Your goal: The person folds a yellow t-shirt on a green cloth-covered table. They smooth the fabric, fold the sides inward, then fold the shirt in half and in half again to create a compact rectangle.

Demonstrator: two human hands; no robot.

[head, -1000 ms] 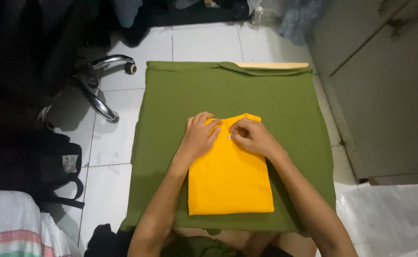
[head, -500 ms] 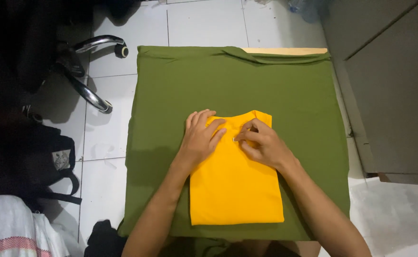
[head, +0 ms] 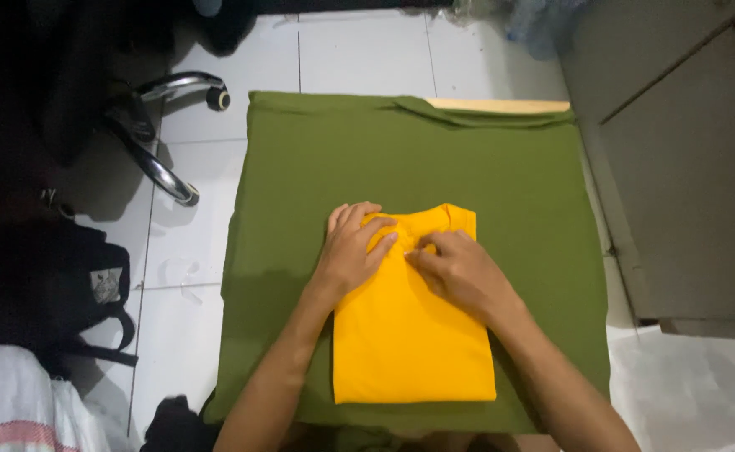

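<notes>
So the person was bent over a folded yellow-orange garment that lay flat in the middle of a green cloth draped over a low table, with a strip of the pale wooden table edge poking out at the far side. It was already a tidy upright rectangle, sides tucked in and edges pretty square, so I'd say most of the folding was done. What looked unfinished was the far end by the collar, since that's where both hands were busy.

The left hand lay open and flat on the top left corner of the garment, fingers spread, just pressing it down. The right hand sat right beside it, almost touching, with the fingers curled and the tips pinching or tucking a bit of fabric near the neckline. Couldn't tell exactly how much cloth it had hold of.

Around it was white tiled floor, the chrome base of a chair off to the left, a black bag near the left side, and a grey cabinet on the right. My guess: 1 or 2 small touches at the collar were left
</notes>
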